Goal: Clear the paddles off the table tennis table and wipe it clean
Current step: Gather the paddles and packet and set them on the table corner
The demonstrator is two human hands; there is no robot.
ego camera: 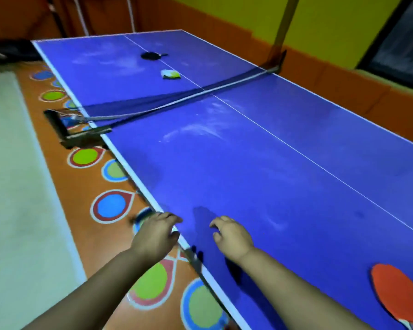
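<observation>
The left hand [156, 234] is at the white edge of the blue tabletop [272, 175] and the right hand [231, 236] is above its surface, both loosely curled and empty. A red rubber paddle [396, 291] lies by the right forearm. A black paddle [153, 55] and a crumpled white-green cloth [170, 74] lie beyond the sagging net [153, 106], which a long reach might snag. No containers show.

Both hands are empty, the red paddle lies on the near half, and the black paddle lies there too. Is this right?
Not quite. The head view shows the black paddle beyond the net, on the far half, near the cloth. The left hand and right hand are empty, and the red paddle lies on the near half.
</observation>
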